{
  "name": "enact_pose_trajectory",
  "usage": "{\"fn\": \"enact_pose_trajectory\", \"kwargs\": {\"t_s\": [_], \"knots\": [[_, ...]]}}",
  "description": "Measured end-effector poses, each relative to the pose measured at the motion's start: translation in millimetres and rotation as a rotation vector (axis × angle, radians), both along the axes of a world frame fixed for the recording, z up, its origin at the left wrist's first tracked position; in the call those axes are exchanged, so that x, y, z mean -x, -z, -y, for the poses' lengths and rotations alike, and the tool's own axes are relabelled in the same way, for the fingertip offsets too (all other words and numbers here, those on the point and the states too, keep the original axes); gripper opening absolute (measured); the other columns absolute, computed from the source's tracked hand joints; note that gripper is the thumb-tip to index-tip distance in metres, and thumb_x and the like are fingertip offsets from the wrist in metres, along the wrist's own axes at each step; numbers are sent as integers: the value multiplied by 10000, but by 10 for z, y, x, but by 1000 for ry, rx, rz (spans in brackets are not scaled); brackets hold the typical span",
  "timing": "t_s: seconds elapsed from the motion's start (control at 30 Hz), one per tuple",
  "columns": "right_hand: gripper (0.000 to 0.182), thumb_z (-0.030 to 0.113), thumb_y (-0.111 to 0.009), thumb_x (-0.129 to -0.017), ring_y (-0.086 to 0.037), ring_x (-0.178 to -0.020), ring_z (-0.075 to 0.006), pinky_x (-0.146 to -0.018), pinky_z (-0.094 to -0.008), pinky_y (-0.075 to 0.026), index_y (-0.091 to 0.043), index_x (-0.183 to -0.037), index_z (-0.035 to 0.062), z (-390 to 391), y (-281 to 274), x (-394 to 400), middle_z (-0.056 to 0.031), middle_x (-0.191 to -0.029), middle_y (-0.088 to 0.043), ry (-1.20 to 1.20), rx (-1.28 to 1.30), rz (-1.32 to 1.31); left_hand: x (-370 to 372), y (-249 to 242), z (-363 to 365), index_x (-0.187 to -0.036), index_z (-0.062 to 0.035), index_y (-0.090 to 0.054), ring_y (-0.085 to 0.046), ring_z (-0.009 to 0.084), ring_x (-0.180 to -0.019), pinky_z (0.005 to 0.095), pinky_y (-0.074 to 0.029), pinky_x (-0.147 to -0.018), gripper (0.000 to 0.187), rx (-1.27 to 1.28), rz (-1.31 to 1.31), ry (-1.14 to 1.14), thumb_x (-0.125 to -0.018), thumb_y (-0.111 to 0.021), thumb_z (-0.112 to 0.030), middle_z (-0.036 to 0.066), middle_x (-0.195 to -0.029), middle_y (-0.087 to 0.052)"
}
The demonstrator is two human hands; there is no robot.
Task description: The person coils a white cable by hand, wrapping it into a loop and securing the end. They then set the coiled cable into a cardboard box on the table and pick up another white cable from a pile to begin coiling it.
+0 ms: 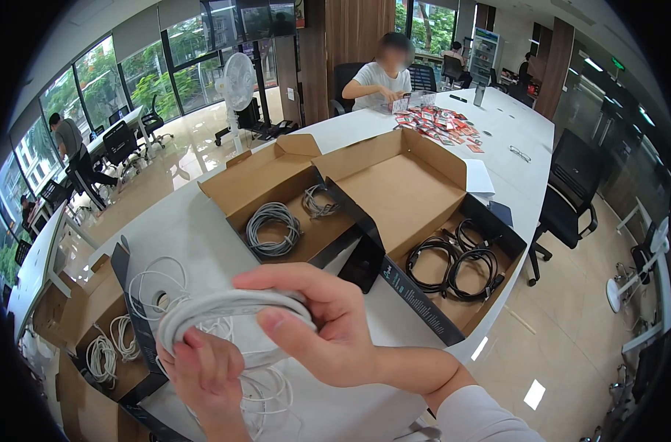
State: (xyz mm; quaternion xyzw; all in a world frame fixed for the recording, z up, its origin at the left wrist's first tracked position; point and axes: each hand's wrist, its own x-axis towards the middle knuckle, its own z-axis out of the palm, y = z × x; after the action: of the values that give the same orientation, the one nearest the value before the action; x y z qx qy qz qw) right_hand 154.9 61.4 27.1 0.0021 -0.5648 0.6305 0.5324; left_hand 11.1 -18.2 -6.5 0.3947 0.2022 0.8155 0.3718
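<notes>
A coiled light-grey cable (236, 303) is held up close to the camera, above the table. My left hand (203, 368) has its fingers curled around the lower left side of the coil. From the right, my right hand (317, 324) grips the same coil between thumb and fingers. Loose white cables (269, 394) lie on the table beneath, partly hidden by my hands. Beyond them an open cardboard box (239, 214) contains a grey cable coil (273, 229) and a smaller grey coil (320, 201).
Another open box (453, 335) at right contains black cables (453, 261). At lower left a box (78, 331) holds white cable coils (103, 359). A black phone-like object (361, 264) lies between boxes. Across the white table (523, 132), a person (379, 77) sits near red packets (438, 125).
</notes>
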Motion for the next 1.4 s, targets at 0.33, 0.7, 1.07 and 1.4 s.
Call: {"fn": "enact_pose_trajectory", "kwargs": {"t_s": [0.33,0.7,1.07,1.4], "knots": [[325,9,-552,-841,-553,-786,-148,-668,-263,-446,-575,-1166,19,-297,-67,-49,-69,-905,-580,174,-395,505,-8,-189,82,-898,29,-520,-302,28,-409,215,-213,-387,246,328,-367,-304,-910,-628,-192,-41,-567,-392],[538,27,-660,-695,-609,-762,-293,-604,-368,-475,-537,-1218,61,-308,-23,-107,-99,-869,-637,238,-848,649,-295,-255,-29,-1024,-14,-459,-455,27,-526,172,-293,-479,294,517,-723,-434,-749,-560,4,40,-639,-568],[420,10,-621,-751,-588,-621,-103,-572,-247,-448,-601,-1171,16,-458,-52,-101,-64,-735,-653,-211,-422,491,-238,-53,-78,-1303,-40,-247,-480,94,-726,204,-366,-664,652,153,-655,-482,-778,-628,-102,59,-839,-544],[258,-37,-650,-801,-595,-770,-57,-656,-195,-464,-650,-1057,-63,-398,-74,-217,-66,-877,-685,47,-189,202,-197,-81,-196,-1387,-22,-292,-454,243,-1178,365,-400,-973,757,355,-580,-482,-733,-673,-20,137,-1314,-392]]}}
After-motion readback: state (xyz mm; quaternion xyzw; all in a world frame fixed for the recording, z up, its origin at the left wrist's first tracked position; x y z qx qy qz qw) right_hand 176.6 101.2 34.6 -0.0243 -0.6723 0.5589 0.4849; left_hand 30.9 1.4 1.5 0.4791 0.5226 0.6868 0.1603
